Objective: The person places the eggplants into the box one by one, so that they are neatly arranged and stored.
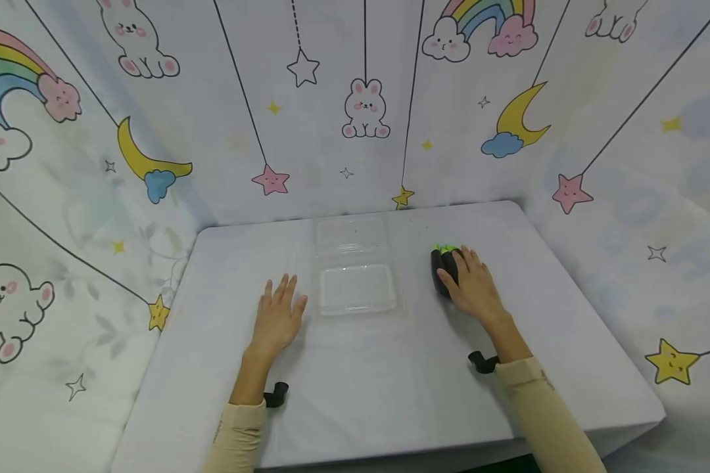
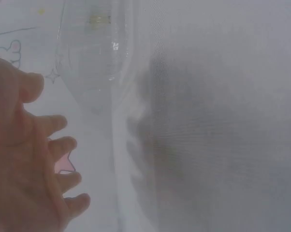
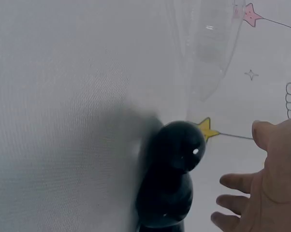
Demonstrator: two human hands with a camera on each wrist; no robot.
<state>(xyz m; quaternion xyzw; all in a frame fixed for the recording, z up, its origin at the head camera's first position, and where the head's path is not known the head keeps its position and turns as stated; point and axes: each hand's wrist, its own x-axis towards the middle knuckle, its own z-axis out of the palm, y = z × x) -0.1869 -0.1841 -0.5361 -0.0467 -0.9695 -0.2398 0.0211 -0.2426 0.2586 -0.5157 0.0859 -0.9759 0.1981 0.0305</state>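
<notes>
Several dark eggplants (image 1: pixel 438 270) with bright green tops lie side by side at the right of the table. Over them reaches my right hand (image 1: pixel 476 289), covering part of them in the head view. The right wrist view has this hand's fingers (image 3: pixel 232 203) spread apart, with a gap between them and the glossy eggplants (image 3: pixel 177 145). My left hand (image 1: pixel 277 322) is held with fingers extended, left of a clear plastic box (image 1: pixel 357 290). Nothing is in that palm (image 2: pixel 20 169) in the left wrist view.
The box's lid (image 1: pixel 350 235) lies folded back toward the wall. White cloth covers the table (image 1: pixel 343 394). Patterned fabric (image 1: pixel 319 138) encloses its back and sides. Black wrist mounts (image 1: pixel 277 394) stick out from both forearms.
</notes>
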